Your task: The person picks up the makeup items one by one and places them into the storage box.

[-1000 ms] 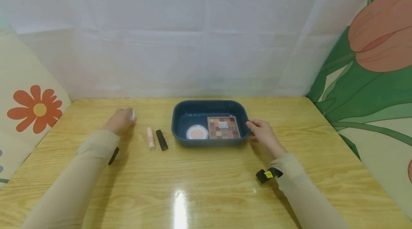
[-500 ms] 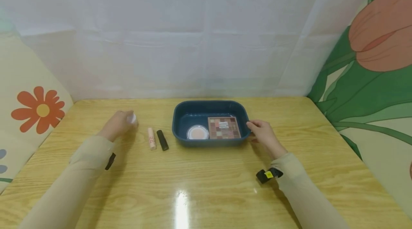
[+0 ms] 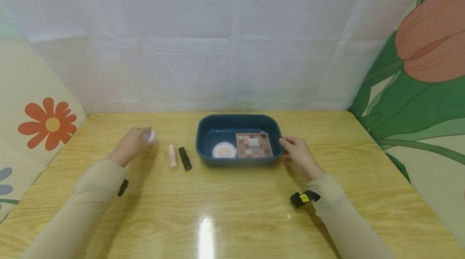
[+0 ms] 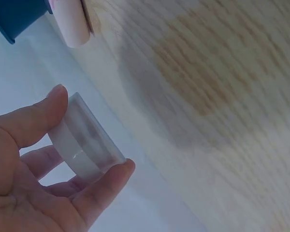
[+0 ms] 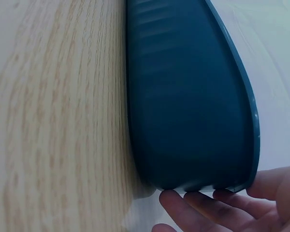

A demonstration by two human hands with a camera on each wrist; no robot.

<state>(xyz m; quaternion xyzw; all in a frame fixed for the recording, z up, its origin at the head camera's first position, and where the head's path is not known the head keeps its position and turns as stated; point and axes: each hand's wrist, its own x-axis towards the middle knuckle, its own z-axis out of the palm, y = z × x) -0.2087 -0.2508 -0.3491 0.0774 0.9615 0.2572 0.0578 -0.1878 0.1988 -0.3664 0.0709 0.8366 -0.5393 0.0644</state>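
Note:
My left hand [image 3: 131, 145] pinches a small round cosmetic jar [image 3: 149, 136] at the left of the table. In the left wrist view the jar [image 4: 89, 140] is whitish with a clear part, tilted between thumb and fingers. To its right, a pale pink lipstick tube [image 3: 172, 156] with lettering and a black lipstick tube [image 3: 185, 158] lie side by side. My right hand [image 3: 298, 153] holds the right end of a dark blue bin [image 3: 239, 162], thumb at the rim and fingertips [image 5: 170, 198] against the outer wall. Inside lie a round compact [image 3: 224, 150] and an eyeshadow palette [image 3: 254, 145].
Everything stands on a wood-grain table [image 3: 247, 210]. A white cloth [image 3: 232, 41] hangs behind its far edge. Flower-printed panels rise at the left and right sides. Each wrist carries a black strap, the right strap [image 3: 304, 198] with a yellow tag.
My left hand has drawn slightly nearer to me, with the jar in its fingers, and the sleeve has shifted left. The whole view has slid a little. My right hand stays on the bin.

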